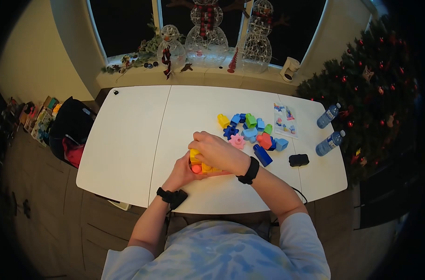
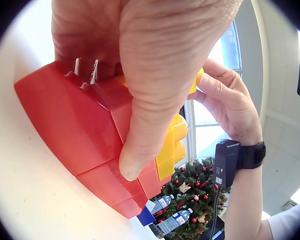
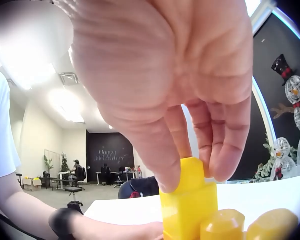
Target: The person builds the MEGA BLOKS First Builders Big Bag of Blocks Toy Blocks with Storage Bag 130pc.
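My left hand grips a stack of building blocks low over the near middle of the table. In the left wrist view its red base shows, with the thumb pressed along its side. Yellow blocks with round studs top the stack. From above, my right hand pinches a yellow block between thumb and fingers, beside other yellow studs. A round coral stud shows next to the left fingers in the head view. The left palm hides part of the stack.
Beyond the hands lie loose blocks, among them a dark blue block, a pink gear-shaped piece and a yellow block. A picture sheet, a black case and two water bottles are to the right on the white table.
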`<state>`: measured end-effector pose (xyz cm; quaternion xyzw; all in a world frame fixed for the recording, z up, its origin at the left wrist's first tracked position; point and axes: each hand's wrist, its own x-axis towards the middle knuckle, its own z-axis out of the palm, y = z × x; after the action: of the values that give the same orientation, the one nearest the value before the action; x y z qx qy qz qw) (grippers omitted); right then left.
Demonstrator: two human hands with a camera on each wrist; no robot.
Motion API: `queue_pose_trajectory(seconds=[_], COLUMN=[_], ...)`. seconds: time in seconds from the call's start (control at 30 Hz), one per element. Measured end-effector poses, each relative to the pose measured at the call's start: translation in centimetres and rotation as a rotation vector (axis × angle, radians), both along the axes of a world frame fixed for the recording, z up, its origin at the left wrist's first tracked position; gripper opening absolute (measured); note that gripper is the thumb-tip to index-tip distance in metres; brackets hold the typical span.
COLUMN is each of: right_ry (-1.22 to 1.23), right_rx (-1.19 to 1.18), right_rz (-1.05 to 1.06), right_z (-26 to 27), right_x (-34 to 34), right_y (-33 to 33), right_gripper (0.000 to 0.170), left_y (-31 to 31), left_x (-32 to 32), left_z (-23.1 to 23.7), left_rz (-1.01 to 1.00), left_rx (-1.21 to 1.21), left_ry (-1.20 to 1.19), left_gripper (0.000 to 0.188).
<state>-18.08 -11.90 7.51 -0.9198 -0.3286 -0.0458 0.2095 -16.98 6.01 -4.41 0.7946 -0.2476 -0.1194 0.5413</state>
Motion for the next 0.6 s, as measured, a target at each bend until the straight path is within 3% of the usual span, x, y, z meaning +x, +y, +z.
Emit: queue_pose_trajectory(seconds=[0.37,0.6], right_ry=[-0.017,-0.058], right_rx=[0.032,0.101], right_rz=[0.033,0.017], right_z=[-0.8,-1.3], right_x=[0.3,0.4], right_y=[-0.1,-1.1], right_gripper=[0.023,0.034], left_y=[0.2,0.0], left_x=[0.1,0.0], left_z=[-0.1,0.1], left_rz=[-0.012,-0.021], left_rx=[0.014,0.055], left_ry=[-0.003,-0.026], left_gripper=[0.071,0.072])
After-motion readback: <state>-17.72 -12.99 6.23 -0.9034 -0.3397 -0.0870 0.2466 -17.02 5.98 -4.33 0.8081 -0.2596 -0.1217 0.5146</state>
